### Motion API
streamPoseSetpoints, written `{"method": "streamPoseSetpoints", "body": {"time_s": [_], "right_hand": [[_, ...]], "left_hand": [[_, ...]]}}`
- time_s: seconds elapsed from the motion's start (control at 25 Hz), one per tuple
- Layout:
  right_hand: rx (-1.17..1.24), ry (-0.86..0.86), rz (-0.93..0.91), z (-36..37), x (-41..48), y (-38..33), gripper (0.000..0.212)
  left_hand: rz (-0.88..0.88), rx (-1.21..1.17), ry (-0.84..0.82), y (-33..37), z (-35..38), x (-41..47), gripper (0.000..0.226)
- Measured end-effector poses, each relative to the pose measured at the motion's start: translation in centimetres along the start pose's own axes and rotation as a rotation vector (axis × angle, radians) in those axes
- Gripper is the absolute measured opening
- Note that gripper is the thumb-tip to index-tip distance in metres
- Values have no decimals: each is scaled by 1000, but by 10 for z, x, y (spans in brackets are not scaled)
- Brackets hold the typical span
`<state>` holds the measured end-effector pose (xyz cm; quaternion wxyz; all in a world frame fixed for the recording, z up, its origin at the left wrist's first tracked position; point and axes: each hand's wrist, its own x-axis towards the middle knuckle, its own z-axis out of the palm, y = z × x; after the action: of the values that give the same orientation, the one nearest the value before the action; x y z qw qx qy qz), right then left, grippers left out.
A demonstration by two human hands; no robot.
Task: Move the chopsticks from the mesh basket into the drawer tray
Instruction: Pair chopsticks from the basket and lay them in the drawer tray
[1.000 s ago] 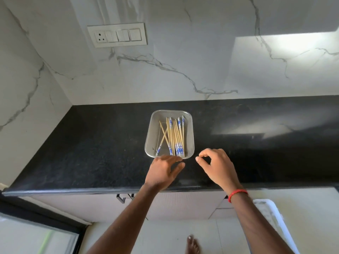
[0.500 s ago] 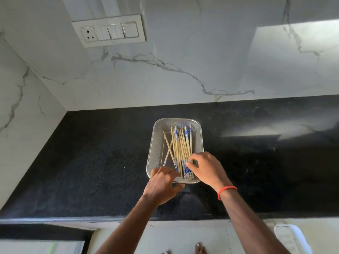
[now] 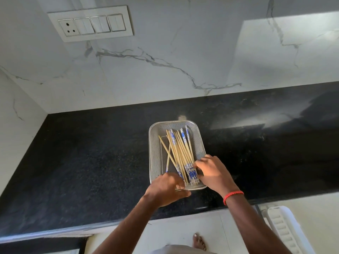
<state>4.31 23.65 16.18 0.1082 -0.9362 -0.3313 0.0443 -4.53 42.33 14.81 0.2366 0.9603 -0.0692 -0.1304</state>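
A rectangular steel mesh basket (image 3: 153, 153) sits on the black counter (image 3: 91, 162), close to its front edge. Several bamboo chopsticks (image 3: 180, 151) with blue-and-white patterned ends lie lengthwise in it, most bundled to the right and two crossed on the left. My left hand (image 3: 165, 189) pinches the basket's near rim between fingers and thumb. My right hand (image 3: 212, 173), with a red band at the wrist, closes around the patterned ends of the bundle at the near right corner. A white ribbed tray-like piece (image 3: 282, 228) shows below the counter at bottom right.
White marble walls rise behind and to the left, meeting in a corner. A switch plate with a socket (image 3: 91, 23) is on the back wall. Pale cabinet fronts (image 3: 183, 228) run under the counter, and a bare foot (image 3: 199, 241) stands on the floor.
Both hands moved forward from the counter's front edge onto the basket. The left hand took the near rim and the right hand closed over the chopsticks' patterned ends. The camera moved closer.
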Motion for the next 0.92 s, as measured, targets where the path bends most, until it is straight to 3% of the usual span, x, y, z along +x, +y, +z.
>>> {"method": "streamPoseSetpoints", "body": {"time_s": [0.32,0.64,0.92], "right_hand": [[70,-26,204,-9,-39,-11,34],[26,-28,304,3,-18,-23,21],[109,-23,377,4,-12,-18,18]], "left_hand": [[120,-51,-136,31,22,-20,43],[202,-165,51,27,11,-17,41],[35,-435,159,26,-2,-12,25]]}}
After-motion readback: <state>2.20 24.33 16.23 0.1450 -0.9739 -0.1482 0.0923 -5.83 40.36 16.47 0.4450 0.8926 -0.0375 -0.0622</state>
